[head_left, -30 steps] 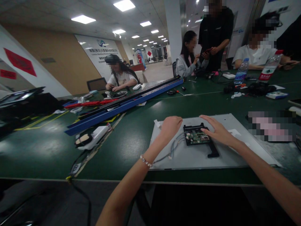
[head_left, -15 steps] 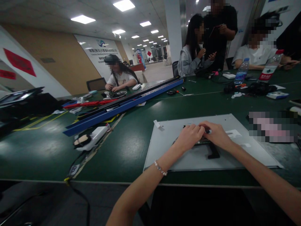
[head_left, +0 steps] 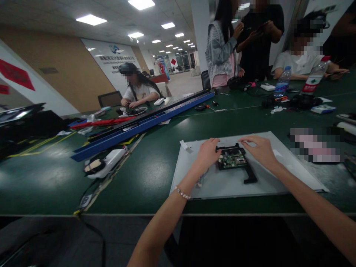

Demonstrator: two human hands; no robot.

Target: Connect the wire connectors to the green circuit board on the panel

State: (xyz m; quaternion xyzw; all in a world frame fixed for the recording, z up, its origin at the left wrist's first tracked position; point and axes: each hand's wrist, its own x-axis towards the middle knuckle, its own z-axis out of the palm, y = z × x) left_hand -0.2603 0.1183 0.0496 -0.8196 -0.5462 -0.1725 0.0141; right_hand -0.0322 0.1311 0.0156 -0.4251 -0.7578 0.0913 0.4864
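Note:
A green circuit board sits in a black plastic bracket, which lies on a pale grey flat panel. My left hand is closed around the bracket's upper left corner, thumb over its edge. At the upper right corner, my right hand has thumb and index finger pinched together. Anything between those fingertips is too small to make out. Thin wires show beside my left wrist, on the panel.
A long blue rail crosses the green table diagonally. At the left lies a white device with a black cable. Two bottles, a blue-labelled one and a red-capped one, stand far right. Several people are around the table.
My hands have moved apart, left hand to the bracket's left side, right hand to its upper right corner. The circuit board is now uncovered. A seated person at the back has stood up.

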